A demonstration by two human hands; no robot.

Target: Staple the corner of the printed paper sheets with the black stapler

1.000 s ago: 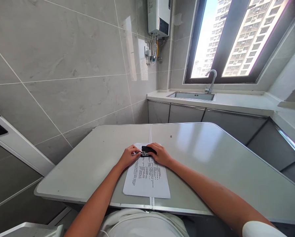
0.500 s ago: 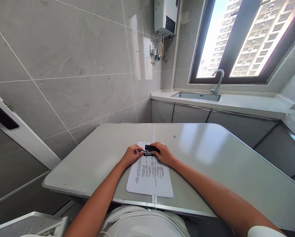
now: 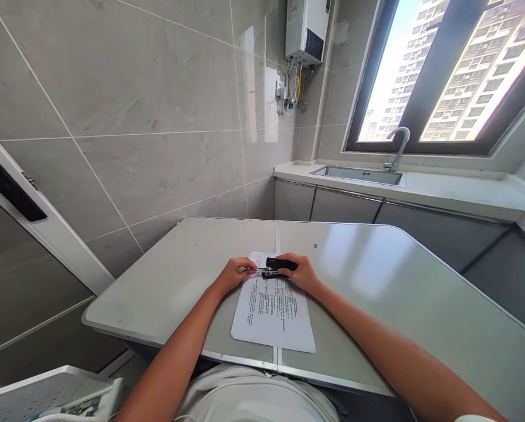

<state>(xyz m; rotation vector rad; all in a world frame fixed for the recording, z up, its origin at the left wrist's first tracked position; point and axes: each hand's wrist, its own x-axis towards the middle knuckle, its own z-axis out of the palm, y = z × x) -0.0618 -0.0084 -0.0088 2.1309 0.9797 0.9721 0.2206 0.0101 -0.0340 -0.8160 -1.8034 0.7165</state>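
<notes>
A black stapler [image 3: 273, 263] lies over the top of a printed sheet of paper [image 3: 271, 322], its cover raised and a metal rail showing below. My right hand [image 3: 305, 273] grips the stapler's right end between thumb and fingers. At its left end, my left hand [image 3: 236, 274] is closed in a pinch by the tip of a thin metal part reaching out from the rail. Whether those fingers hold that part or a small staple piece is too small to tell. The paper rests flat on the table [image 3: 354, 316].
A tiny dark bit [image 3: 315, 245] lies on the table beyond my right hand. Behind the table run a counter with a sink [image 3: 359, 174] and a faucet [image 3: 400, 146]. At the left stand a door with a black handle [image 3: 13, 190] and a white perforated rack [image 3: 46, 392].
My left hand has drawn slightly away from the stapler's left end, and more of the thin metal part shows between. The camera view has shifted a little.
</notes>
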